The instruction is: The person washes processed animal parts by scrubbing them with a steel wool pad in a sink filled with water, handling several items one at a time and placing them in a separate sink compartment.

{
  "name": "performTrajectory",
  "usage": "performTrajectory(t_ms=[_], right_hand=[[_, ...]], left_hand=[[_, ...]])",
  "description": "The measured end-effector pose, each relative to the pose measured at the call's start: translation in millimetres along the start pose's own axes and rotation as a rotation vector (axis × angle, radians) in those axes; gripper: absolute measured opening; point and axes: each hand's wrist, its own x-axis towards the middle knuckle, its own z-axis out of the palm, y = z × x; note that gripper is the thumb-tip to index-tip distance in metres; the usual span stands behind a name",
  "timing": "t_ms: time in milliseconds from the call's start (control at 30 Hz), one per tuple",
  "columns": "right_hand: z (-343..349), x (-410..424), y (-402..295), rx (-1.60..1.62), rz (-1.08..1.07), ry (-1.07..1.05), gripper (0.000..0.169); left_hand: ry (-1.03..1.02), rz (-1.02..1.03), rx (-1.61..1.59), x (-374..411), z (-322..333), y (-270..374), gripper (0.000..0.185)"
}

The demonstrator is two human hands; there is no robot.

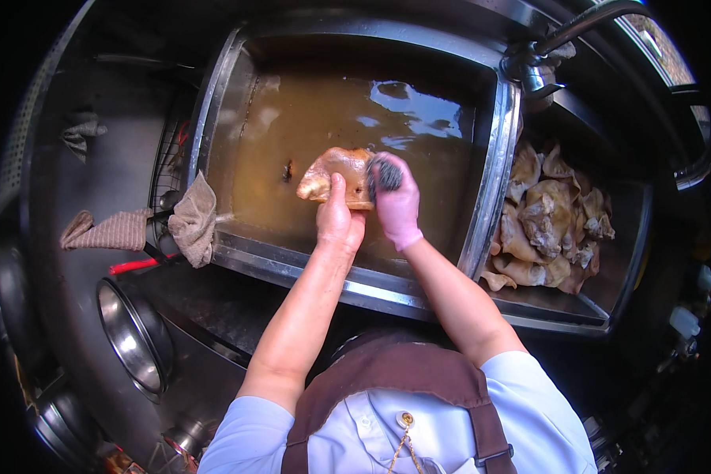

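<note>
My bare left hand [339,214] grips a pig's ear [338,169] from below, thumb laid on its upper face. The ear is tan and glossy, with a paler thick end at the left and a small dark hole near the right. In a pink glove, my right hand [404,198] holds a grey steel wool scrubber [385,175] against the ear's right edge. The scrubber looks slightly blurred. Both hands are over a stainless steel sink [385,290] of cloudy brown water [308,118]. Some small dark bits [288,170] show in the water left of the ear.
More pig's ears [545,219] are heaped in a smaller basin [619,284] at the right. A faucet [530,68] stands at the far right corner. At the left are a beige towel [194,219] on the rim, a striped cloth [109,230], a red handle [142,264] and a steel bowl [131,338].
</note>
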Motion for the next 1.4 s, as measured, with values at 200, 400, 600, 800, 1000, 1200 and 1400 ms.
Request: performTrajectory(t_ms=[200,400,600,800,1000,1200,1400], right_hand=[[-22.9,55.9,62.3,-0.591,0.188,0.102,0.021],[-17.2,40.7,81.1,-0.195,0.474,-0.140,0.029],[20.7,1.6,10.6,-0.282,0.096,-0.522,0.028],[-47.2,13.5,18.7,-0.764,-0.020,-0.527,0.027],[-39.6,34.2,3.7,-0.070,0.251,-0.476,0.030],[-26.5,25.7,-28.0,0.090,0.100,-0.788,0.025],[-4.2,27.9,9.5,-0.100,0.311,-0.468,0.028]], left_hand=[[0.009,0.029,0.032,10.2,-17.7,-1.8,0.045],[-0.018,0.064,0.116,40.7,-41.5,4.1,0.044],[-0.160,-0.077,-0.008,42.1,-42.7,7.0,0.040],[-0.269,-0.087,-0.008,33.4,-44.6,40.7,0.049],[-0.224,-0.032,0.178,29.4,-40.2,33.7,0.040],[-0.128,0.097,0.248,22.8,-30.7,19.8,0.042],[-0.097,0.092,0.328,24.9,-28.7,20.7,0.052]])
